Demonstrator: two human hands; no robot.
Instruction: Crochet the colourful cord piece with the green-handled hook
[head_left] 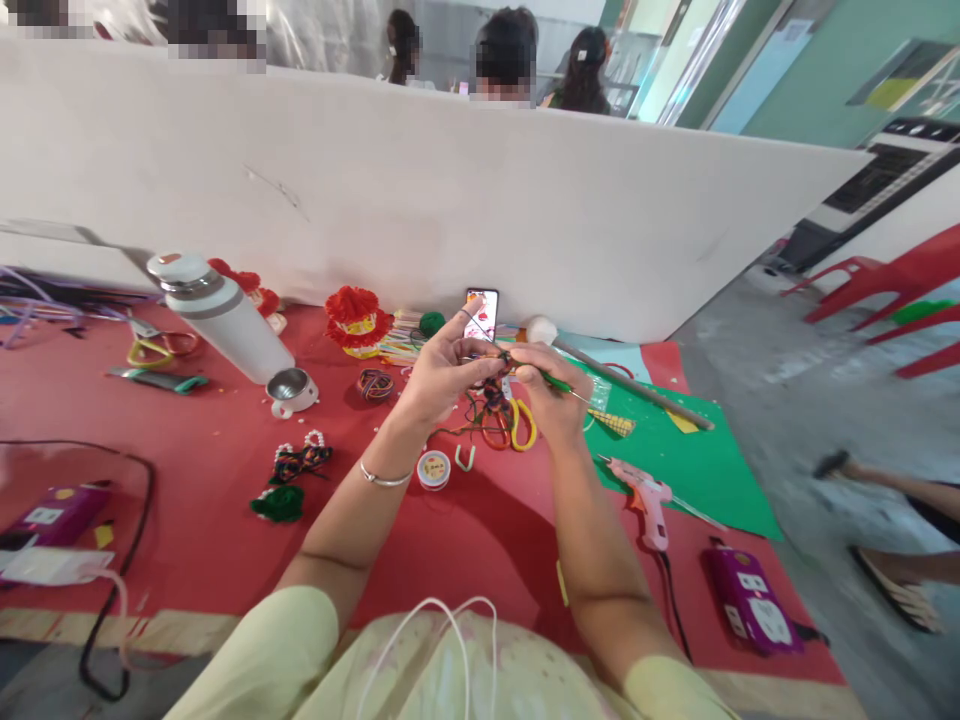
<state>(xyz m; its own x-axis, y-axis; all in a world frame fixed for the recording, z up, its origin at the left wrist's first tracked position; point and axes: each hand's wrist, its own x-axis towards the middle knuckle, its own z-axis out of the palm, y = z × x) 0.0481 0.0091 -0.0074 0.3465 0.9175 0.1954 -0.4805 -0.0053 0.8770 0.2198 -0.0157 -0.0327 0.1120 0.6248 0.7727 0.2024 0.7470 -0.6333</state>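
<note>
My left hand point(439, 375) pinches a small piece of dark multicoloured crochet work point(494, 393) between thumb and fingers, with a strand of yarn running up by its raised index finger. Closed round a crochet hook point(556, 383) with a green handle, my right hand point(553, 395) brings the hook's tip to the work. Loose yarn hangs beneath both hands. Just below lie scissors point(523, 426) with yellow and orange-red handles. A lit phone point(486, 312) leans against the white board behind my left hand. The exact stitch is too small to make out.
On the red table stand a white flask point(232, 325), a metal cup point(291, 390) and a thread spool point(433, 470). A pink glue gun point(643, 497) lies at right beside a purple power box point(752, 600). A white board point(450, 200) borders the back.
</note>
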